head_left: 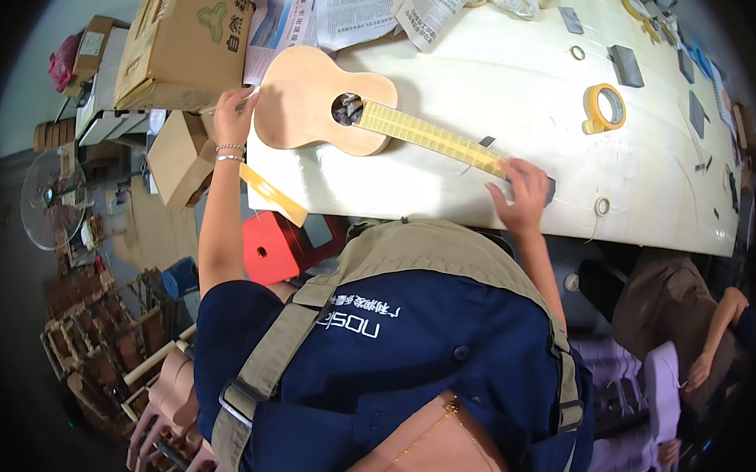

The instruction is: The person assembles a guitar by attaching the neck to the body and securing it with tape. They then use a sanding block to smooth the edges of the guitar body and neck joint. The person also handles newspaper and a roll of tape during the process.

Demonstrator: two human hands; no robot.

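An unfinished pale wooden ukulele [299, 106] lies face up on the white-covered table, its body at the left and its neck slanting right toward me. Yellow masking tape [433, 135] covers the fretboard, and crumpled paper shows in the sound hole [347, 109]. My right hand [523, 194] grips the neck by the dark headstock [550, 191], fingers over it and thumb on the near side. Beside the body's tail end, my left hand [234, 114] has its fingers pinched together; what lies between them is too small to name.
A cardboard box [179, 50] stands at the far left, beside newspaper sheets [345, 19]. A yellow strip [274, 195] overhangs the table's near left edge. Tape rolls [605, 108] and grey blocks [627, 66] lie to the right. Another person's arm [715, 343] shows at the lower right.
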